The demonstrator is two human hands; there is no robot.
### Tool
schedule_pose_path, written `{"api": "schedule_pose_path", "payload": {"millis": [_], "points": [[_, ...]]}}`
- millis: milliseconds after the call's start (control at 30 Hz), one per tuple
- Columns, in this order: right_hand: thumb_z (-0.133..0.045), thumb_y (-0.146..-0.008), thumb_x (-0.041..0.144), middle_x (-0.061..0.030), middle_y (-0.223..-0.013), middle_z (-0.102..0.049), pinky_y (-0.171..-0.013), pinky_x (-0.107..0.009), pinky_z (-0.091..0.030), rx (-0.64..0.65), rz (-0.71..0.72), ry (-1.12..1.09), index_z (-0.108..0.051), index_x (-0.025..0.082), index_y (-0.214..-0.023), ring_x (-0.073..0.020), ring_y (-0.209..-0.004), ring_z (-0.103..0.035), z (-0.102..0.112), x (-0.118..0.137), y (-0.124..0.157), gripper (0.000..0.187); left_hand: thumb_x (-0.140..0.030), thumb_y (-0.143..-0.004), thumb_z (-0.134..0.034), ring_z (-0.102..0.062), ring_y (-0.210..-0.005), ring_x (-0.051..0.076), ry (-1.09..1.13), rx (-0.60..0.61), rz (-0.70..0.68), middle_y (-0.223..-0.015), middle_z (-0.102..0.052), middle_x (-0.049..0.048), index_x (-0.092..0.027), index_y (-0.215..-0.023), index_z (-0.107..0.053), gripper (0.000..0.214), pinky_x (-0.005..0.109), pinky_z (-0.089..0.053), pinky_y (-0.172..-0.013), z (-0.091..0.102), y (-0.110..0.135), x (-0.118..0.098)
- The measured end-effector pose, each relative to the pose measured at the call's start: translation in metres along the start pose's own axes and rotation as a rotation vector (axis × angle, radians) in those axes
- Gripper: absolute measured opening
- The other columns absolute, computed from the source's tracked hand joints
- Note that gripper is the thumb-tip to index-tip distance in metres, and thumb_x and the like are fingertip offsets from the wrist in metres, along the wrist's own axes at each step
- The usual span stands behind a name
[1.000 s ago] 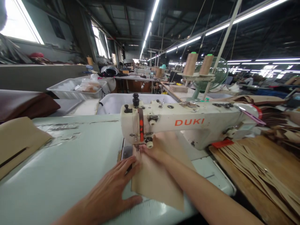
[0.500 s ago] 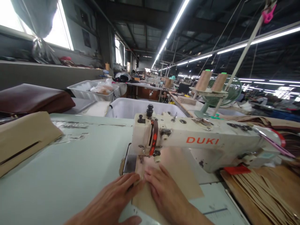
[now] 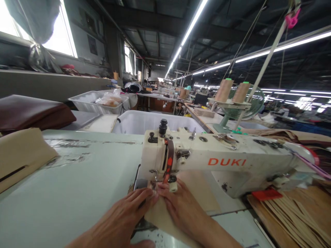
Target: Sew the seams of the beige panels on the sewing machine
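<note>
A flat beige leather-like piece (image 3: 204, 193) lies on the sewing machine bed, running under the arm and under my hands. My left hand (image 3: 124, 210) grips it at the left edge, fingertips bunched close to the presser foot and thumb spread apart lower down. From the right, my right hand (image 3: 184, 208) presses its fingers onto the same piece, tips almost meeting the left ones. The white sewing machine (image 3: 191, 151) stands directly above, marked DUKI. Its needle and foot (image 3: 155, 177) are partly hidden by my fingertips.
At the left lie a beige piece with a slit (image 3: 23, 155) and a folded brown sheet (image 3: 33, 112). A white bin (image 3: 155, 119) stands behind the machine. Thread cones (image 3: 224, 90) and a fan (image 3: 252, 100) rise at the right. Beige strips (image 3: 294, 217) rest on a brown board.
Both hands have come closer to the needle, and the beige piece has slid further under the machine with them. The view has shifted slightly.
</note>
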State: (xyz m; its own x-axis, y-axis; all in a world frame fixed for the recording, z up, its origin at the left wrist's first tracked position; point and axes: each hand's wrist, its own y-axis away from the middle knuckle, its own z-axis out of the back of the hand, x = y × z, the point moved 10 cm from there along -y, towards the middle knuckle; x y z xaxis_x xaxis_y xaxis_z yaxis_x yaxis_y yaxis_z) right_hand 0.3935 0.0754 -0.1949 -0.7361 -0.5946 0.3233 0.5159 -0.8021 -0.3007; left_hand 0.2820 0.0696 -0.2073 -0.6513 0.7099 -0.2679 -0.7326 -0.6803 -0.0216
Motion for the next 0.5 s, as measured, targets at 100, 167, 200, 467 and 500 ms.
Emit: {"api": "schedule_pose_path", "payload": {"millis": [100,167,200,467,500], "points": [[-0.047,-0.099,0.014,-0.0033,-0.129,-0.062,-0.117,-0.04,-0.029,-0.046,-0.002,0.01,-0.064,0.023,-0.115,-0.0197,-0.127,-0.05,0.003,-0.005,-0.003,0.025,-0.053,-0.082,-0.069,-0.035,-0.141,0.041,0.043,0.052,0.063,-0.156,-0.032,0.0151,-0.023,-0.153,-0.035,0.085,0.06,-0.038,-0.11,-0.008,-0.003,0.011],[-0.047,-0.099,0.016,-0.0048,-0.128,-0.061,-0.116,-0.039,-0.031,-0.074,-0.003,0.008,-0.066,0.021,-0.109,-0.0204,-0.127,-0.049,0.006,-0.006,-0.003,0.022,-0.057,-0.082,-0.068,-0.035,-0.14,0.043,0.055,0.025,0.056,-0.157,-0.031,0.0151,-0.025,-0.154,-0.032,0.087,0.062,-0.037,-0.11,-0.012,-0.004,0.015],[-0.047,-0.1,0.017,-0.0048,-0.127,-0.062,-0.115,-0.038,-0.032,-0.082,-0.007,-0.003,-0.067,0.022,-0.11,-0.0202,-0.126,-0.05,0.006,-0.007,-0.004,0.022,-0.057,-0.081,-0.069,-0.037,-0.139,0.042,0.051,0.0,0.038,-0.156,-0.033,0.0145,-0.027,-0.155,-0.03,0.088,0.061,-0.038,-0.109,-0.013,-0.003,0.017],[-0.054,-0.097,0.016,-0.0028,-0.127,-0.063,-0.115,-0.036,-0.033,-0.097,-0.07,-0.102,-0.066,0.026,-0.119,-0.0184,-0.121,-0.054,0.01,-0.008,-0.001,0.027,-0.063,-0.088,-0.061,-0.045,-0.134,0.037,0.004,-0.167,-0.089,-0.151,-0.039,0.0101,-0.036,-0.156,-0.016,0.087,0.056,-0.048,-0.105,-0.013,0.002,0.016],[-0.054,-0.097,0.016,-0.0033,-0.128,-0.063,-0.115,-0.036,-0.033,-0.097,-0.07,-0.099,-0.068,0.025,-0.115,-0.0188,-0.121,-0.054,0.01,-0.008,-0.001,0.024,-0.064,-0.088,-0.061,-0.044,-0.135,0.037,0.01,-0.163,-0.084,-0.151,-0.038,0.0095,-0.036,-0.156,-0.017,0.086,0.055,-0.048,-0.105,-0.013,0.002,0.016]]}}
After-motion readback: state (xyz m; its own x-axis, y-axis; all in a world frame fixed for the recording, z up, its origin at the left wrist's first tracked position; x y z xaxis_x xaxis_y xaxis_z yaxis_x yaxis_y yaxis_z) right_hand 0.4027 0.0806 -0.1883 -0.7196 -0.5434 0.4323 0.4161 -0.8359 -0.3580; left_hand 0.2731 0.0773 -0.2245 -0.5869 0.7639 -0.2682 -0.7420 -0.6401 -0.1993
